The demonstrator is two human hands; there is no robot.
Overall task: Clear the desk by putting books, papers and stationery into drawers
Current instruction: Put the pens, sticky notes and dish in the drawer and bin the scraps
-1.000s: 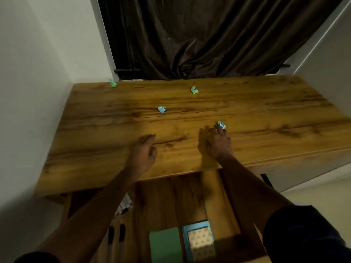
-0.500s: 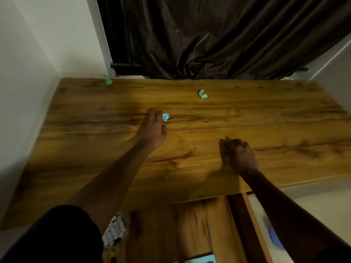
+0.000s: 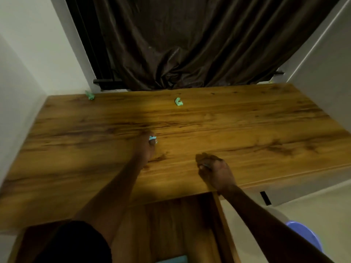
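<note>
Left hand [image 3: 147, 149] fingers pinch a blue paper scrap [image 3: 152, 138]; right hand [image 3: 216, 172] fingers curl round a second scrap [image 3: 206, 165]. The open drawer [image 3: 178, 223] lies near, between both forearms.

A wood-grain worktop [image 3: 247, 130] fills a narrow alcove, with a pale left wall [image 3: 28, 54] against its left edge and a pale right wall [image 3: 322, 63] meeting its far right corner. Behind the worktop's far edge a dark brown curtain [image 3: 190, 44] hangs in heavy folds down to the surface, and a dark window frame [image 3: 89, 44] shows beside it, toward the worktop's left end. The light is dim and warm, brightest over the worktop's middle; below its right front edge lies pale floor [image 3: 284, 215], where a rounded lilac plastic object [image 3: 307, 238] stands.
</note>
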